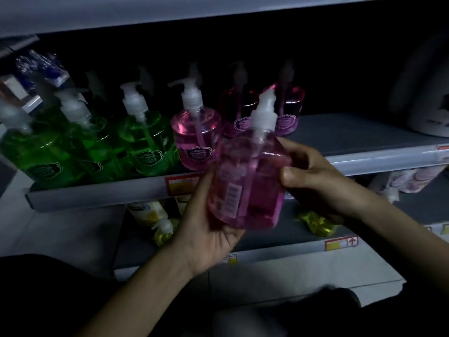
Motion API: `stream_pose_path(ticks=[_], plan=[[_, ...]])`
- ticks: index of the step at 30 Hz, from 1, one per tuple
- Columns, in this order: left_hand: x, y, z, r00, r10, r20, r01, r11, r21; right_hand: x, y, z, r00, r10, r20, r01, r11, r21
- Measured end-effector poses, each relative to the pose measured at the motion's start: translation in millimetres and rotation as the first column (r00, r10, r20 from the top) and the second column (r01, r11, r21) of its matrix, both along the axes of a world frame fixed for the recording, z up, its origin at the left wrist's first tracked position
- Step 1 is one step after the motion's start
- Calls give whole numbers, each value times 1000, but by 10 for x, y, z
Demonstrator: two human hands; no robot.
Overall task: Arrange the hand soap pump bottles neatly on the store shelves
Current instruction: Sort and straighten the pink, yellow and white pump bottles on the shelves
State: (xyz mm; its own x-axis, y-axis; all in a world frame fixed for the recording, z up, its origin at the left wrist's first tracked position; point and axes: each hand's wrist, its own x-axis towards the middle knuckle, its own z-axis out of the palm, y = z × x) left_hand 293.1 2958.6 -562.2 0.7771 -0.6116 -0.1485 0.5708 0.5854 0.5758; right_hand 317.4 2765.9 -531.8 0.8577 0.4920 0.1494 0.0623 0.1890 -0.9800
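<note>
A person's left hand [209,229] and right hand [313,181] grip a pink bottle [247,183] before the shelf [364,135], likely about to set it beside the pink row [196,137], label outward.

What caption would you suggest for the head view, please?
A person's left hand and right hand hold a pink pump bottle before a shelf of green bottles and pink bottles.
</note>
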Motion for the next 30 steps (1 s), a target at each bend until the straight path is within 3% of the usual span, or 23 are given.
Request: stream_pose_path(ticks=[2, 3, 5, 8, 10, 12, 14, 16, 18, 20, 21, 23, 24, 25, 26, 28, 30], plan=[[-22, -40, -1, 959, 134, 251, -196, 950, 243, 13, 30, -20, 979, -202, 30, 204, 975, -93], [-29, -59, -17, 935, 159, 316, -253, 925, 282, 19, 43, -31, 965, -261, 34, 264, 958, -114], [-22, -56, -47, 964, 146, 224, -197, 954, 226, 30, 12, -40, 970, -243, -7, 241, 964, -107], [-24, -15, 4, 988, -150, -38, 148, 988, -49, -14, -84, 43, 993, 54, -100, -54, 999, 1], [-19, -23, 25, 977, -196, -78, 187, 976, -114, -47, -112, 65, 973, 179, -145, -163, 980, 114], [-40, -114, 80, 993, -60, -97, 59, 998, -10, -45, -108, 51, 984, 105, -145, -93, 992, 85], [-62, -176, 113, 981, 179, -77, -168, 977, 133, -38, -92, 70, 995, -27, -91, 25, 999, -22], [-45, -205, 114, 955, 288, 73, -297, 932, 208, -47, -82, 160, 996, -86, -12, 83, 984, -157], [-13, -205, 119, 908, 258, 330, -360, 883, 301, -75, -77, 289, 991, -91, 101, 116, 956, -270], [54, -146, 197, 789, 167, 591, -486, 759, 434, -70, -75, 374, 961, -152, 232, 215, 936, -279], [119, -93, 262, 678, 126, 724, -622, 624, 473, -43, -74, 399, 932, -217, 290, 294, 920, -257], [281, 53, 412, 371, -13, 929, -906, 217, 365, 64, -71, 393, 840, -338, 424, 462, 856, -234], [358, 116, 478, 256, -124, 959, -965, 32, 262, 131, -68, 368, 782, -367, 504, 534, 811, -239], [424, 164, 518, 229, -224, 947, -973, -93, 213, 203, -69, 329, 727, -378, 573, 594, 766, -247], [475, 189, 539, 268, -290, 918, -960, -153, 232, 277, -66, 283, 682, -384, 622, 642, 722, -258], [558, 191, 544, 409, -333, 850, -912, -179, 369, 410, -33, 183, 630, -390, 671, 708, 642, -292], [632, 182, 529, 457, -374, 807, -889, -205, 409, 525, 20, 111, 635, -394, 664, 714, 628, -311]])
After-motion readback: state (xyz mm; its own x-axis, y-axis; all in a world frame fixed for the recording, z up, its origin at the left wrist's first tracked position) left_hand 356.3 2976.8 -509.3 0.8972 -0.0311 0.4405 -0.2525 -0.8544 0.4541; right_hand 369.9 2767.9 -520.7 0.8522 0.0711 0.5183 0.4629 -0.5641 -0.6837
